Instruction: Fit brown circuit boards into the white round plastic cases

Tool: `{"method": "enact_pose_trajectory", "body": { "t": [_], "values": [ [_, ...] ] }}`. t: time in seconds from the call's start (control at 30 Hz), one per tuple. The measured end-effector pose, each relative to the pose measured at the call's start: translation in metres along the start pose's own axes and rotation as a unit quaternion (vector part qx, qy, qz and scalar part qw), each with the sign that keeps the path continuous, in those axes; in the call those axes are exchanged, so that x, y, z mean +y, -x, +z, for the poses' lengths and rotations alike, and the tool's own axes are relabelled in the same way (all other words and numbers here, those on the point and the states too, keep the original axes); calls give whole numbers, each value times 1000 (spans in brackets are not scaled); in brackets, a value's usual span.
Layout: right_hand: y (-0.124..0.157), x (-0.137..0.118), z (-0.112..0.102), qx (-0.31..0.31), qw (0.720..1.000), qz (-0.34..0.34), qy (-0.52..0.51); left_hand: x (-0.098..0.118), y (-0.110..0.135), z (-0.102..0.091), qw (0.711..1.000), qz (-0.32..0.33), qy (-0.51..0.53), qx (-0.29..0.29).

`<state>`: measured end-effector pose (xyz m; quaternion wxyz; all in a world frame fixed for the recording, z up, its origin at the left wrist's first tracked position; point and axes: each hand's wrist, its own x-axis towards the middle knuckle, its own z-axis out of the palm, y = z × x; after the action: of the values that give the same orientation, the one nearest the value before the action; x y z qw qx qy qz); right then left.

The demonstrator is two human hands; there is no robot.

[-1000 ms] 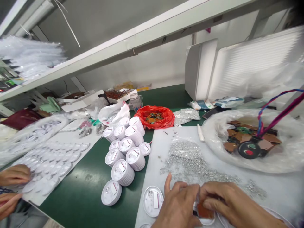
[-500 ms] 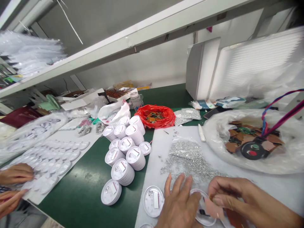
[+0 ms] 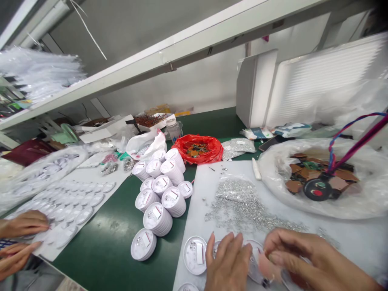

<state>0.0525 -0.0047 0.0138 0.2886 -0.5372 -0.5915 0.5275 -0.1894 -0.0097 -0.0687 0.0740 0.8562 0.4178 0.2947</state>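
My left hand (image 3: 227, 260) lies palm down with its fingers spread, over or touching a white round plastic cap mostly hidden beneath it. Between the thumb and fingers of my right hand (image 3: 298, 252) is a thin copper-coloured circuit board piece (image 3: 268, 266). The piece is above another white round cap (image 3: 254, 258), which my hands partly cover. Left of my left hand lies a white round cap (image 3: 195, 255) with a white rectangular part and small bits in it. Loose small silvery metal parts (image 3: 251, 206) are scattered beyond my fingers.
Stacked white caps (image 3: 157, 218) stand on the green table. A red bag (image 3: 215, 155) and a clear bag (image 3: 273, 202) hold board pieces; a round black device with a red centre (image 3: 317, 190) sits in the clear one. A co-worker's hands (image 3: 26, 224) are at far left.
My left hand has shifted slightly right and down over the caps. The copper-coloured piece has moved slightly left and is blurred. A brown piece under my right hand no longer shows.
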Motion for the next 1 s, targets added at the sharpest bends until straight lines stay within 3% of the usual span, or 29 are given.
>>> {"method": "enact_pose_trajectory", "body": {
  "t": [0.07,0.13,0.27,0.4,0.47,0.6,0.7,0.83,1.0],
  "values": [
    [-2,-2,-7,-73,997,12,20,-5,-3,-1,1000,21,15,17],
    [-7,-5,-8,-110,991,17,69,-6,-9,4,999,36,21,-10],
    [-19,-7,1,-68,983,18,169,-1,-28,-1,988,12,15,-152],
    [-24,2,11,-54,980,12,193,2,-36,-15,980,7,47,-192],
    [-24,6,13,-44,979,3,201,1,-32,-10,986,6,52,-157],
    [-26,11,16,-16,973,-37,226,-5,-16,19,999,-14,39,-35],
    [-29,15,17,-2,968,-61,245,-9,-9,32,999,-1,39,8],
    [-32,17,16,18,958,-86,273,-6,-13,32,994,68,-25,82],
    [-41,14,18,13,944,-114,308,9,-31,26,966,99,-98,216]
  ]
}}
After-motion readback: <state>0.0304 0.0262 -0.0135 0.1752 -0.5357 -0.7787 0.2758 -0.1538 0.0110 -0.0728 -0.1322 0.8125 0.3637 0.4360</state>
